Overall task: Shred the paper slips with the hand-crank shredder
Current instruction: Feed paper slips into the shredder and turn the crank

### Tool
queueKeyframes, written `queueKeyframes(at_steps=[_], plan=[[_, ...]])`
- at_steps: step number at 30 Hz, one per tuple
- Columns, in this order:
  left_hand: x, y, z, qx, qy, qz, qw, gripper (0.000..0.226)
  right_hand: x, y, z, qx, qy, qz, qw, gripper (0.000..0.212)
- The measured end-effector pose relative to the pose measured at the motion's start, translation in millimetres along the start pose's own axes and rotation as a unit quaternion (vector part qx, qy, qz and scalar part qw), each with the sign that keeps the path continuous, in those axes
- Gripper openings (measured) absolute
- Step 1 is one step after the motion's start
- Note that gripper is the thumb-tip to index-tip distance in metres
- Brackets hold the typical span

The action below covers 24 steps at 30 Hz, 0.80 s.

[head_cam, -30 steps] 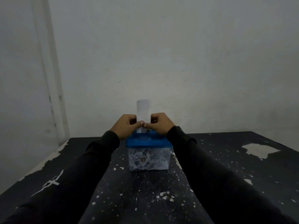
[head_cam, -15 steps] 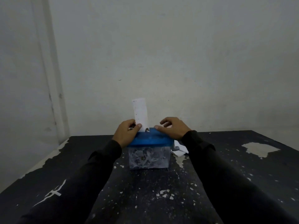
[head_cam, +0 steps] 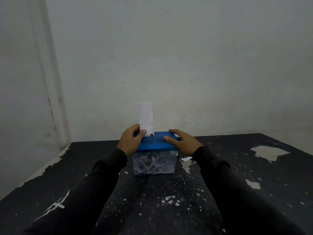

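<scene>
A small hand-crank shredder (head_cam: 155,153) stands on a black table (head_cam: 160,197) whose paint is chipped into pale flecks and patches. The shredder has a blue plastic lid (head_cam: 156,141) over a clear bin (head_cam: 154,164) packed with white paper shreds. It sits a little beyond the middle of the table, not far from the far edge and the pale grey wall (head_cam: 169,56) behind.

A narrow white paper slip (head_cam: 145,116) rises upright from the slot in the lid, leaning slightly left, with its lower end at the slot. The left hand (head_cam: 131,141) is at the left end of the lid; its thumb and fingers (head_cam: 143,132) pinch the bottom of the slip right above the lid.

The right hand (head_cam: 182,141) lies at the right end of the lid, fingers released and spread, the thumb resting on the lid's top. A blue knob sticks out of the lid's right side beside the fingers; whether they touch it cannot be told.

More white paper (head_cam: 185,158) lies on the table just right of the bin, partly hidden under the right wrist. Both forearms wear black sleeves (head_cam: 94,192).
</scene>
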State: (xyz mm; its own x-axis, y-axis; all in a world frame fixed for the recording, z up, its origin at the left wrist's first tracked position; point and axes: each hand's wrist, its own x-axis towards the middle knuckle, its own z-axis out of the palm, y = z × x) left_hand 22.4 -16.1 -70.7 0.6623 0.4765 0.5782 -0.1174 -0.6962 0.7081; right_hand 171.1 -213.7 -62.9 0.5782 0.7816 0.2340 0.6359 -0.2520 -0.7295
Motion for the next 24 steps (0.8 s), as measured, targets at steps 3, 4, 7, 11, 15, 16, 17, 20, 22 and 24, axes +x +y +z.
queueKeyframes(at_steps=[3, 4, 7, 11, 15, 16, 17, 20, 22, 24], plan=[[0, -1, 0, 0.011, -0.006, -0.003, 1.000, 0.024, -1, -6, -4, -0.026, -0.003, 0.021, 0.999, 0.077], [0, -3, 1, 0.014, -0.007, -0.006, 1.000, 0.024, -2, -8, -6, -0.026, -0.005, 0.034, 0.999, 0.078], [0, -5, 0, 0.008, -0.022, -0.019, 1.000, 0.021, -4, -11, -9, 0.003, -0.017, 0.062, 0.998, 0.086], [0, 0, 0, -0.037, -0.073, -0.049, 0.995, 0.056, -6, -18, -11, -0.011, -0.021, 0.064, 0.998, 0.089], [8, -6, -5, -0.023, -0.088, -0.072, 0.993, 0.086, -13, -17, -11, -0.024, 0.006, 0.085, 0.996, 0.091], [8, -7, -6, -0.020, -0.093, -0.072, 0.993, 0.090, -14, -15, -12, -0.020, 0.017, 0.089, 0.996, 0.084], [9, -7, -7, -0.017, -0.099, -0.072, 0.992, 0.093, -15, -13, -14, -0.002, 0.027, 0.086, 0.996, 0.074], [9, -2, -8, -0.015, -0.121, -0.075, 0.990, 0.088, -14, -10, -25, 0.132, 0.049, 0.068, 0.988, 0.028], [9, 1, -7, -0.014, -0.127, -0.088, 0.988, 0.072, -13, -11, -37, 0.219, 0.053, 0.061, 0.972, 0.014], [11, 4, -8, -0.009, -0.129, -0.100, 0.987, 0.057, -8, -11, -49, 0.252, 0.054, 0.053, 0.965, 0.019]])
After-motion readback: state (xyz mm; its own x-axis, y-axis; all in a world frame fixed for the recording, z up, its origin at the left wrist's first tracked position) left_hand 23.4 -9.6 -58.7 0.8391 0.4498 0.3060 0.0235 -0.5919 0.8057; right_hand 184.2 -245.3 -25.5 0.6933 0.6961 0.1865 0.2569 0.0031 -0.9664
